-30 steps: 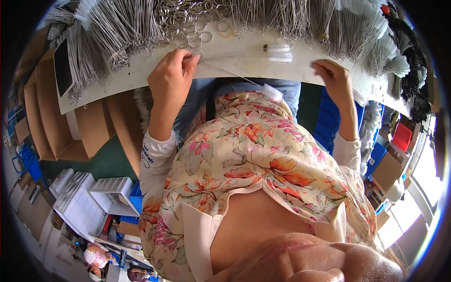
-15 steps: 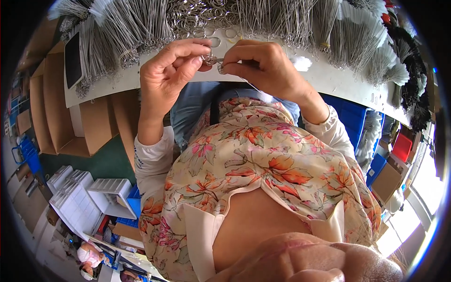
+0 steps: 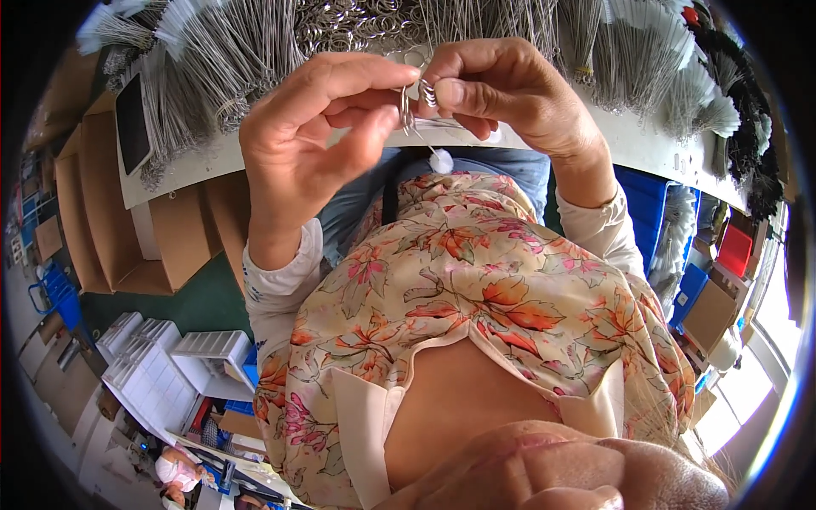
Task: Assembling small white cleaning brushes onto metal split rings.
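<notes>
My left hand (image 3: 310, 127) and my right hand (image 3: 501, 89) are raised close together in front of my chest. The left thumb and forefinger pinch a small metal ring (image 3: 406, 106). The right fingertips grip the end of a thin wire (image 3: 422, 136) at the ring, and the wire hangs down to a small white ball (image 3: 440, 161) at its tip. Both hands are above the white table edge (image 3: 646, 140), which is covered with bundles of thin grey wires (image 3: 212, 59) and a heap of loose metal rings (image 3: 348, 21).
Black wire bundles (image 3: 748, 127) lie at the table's right end. Cardboard boxes (image 3: 127, 221) stand under the table on the left, white plastic trays (image 3: 170, 365) on the floor below them. Blue and red bins (image 3: 722, 255) sit to the right. Another person (image 3: 174, 472) is far below left.
My hands left the table, came together and rose toward the camera. They now hold a ring and a wire with a white ball between them.
</notes>
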`<state>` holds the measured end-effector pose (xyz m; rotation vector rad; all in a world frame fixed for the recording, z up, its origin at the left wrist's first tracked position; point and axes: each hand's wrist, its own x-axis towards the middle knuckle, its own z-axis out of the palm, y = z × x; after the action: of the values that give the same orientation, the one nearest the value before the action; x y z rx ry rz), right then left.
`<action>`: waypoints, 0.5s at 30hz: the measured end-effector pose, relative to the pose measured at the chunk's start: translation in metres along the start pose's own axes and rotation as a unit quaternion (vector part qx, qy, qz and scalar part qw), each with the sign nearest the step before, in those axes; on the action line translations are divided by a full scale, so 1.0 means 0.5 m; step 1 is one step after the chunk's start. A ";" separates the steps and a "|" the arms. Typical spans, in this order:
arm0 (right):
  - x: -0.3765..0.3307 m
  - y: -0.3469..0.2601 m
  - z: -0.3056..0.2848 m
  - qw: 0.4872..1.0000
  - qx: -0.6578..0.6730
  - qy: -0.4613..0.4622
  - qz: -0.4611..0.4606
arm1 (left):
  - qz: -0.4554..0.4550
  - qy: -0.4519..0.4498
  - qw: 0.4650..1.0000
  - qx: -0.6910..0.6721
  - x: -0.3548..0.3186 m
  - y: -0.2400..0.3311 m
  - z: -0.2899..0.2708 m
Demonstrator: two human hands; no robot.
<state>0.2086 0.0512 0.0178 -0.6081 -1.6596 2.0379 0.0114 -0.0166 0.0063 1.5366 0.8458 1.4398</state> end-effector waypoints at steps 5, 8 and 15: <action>-0.002 0.025 0.001 0.999 0.019 0.025 -0.005 | -0.024 -0.040 0.998 0.033 0.006 0.010 -0.001; 0.005 0.049 0.003 0.999 0.020 0.050 -0.001 | -0.046 -0.004 0.998 0.046 -0.001 -0.007 0.003; -0.003 0.158 0.003 0.972 -0.203 0.074 0.095 | -0.039 0.240 0.970 0.003 -0.079 -0.070 -0.077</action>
<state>0.2041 0.0346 -0.0593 -1.0656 -2.0044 1.7267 -0.0285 -0.0329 -0.0427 1.1530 1.1787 1.7822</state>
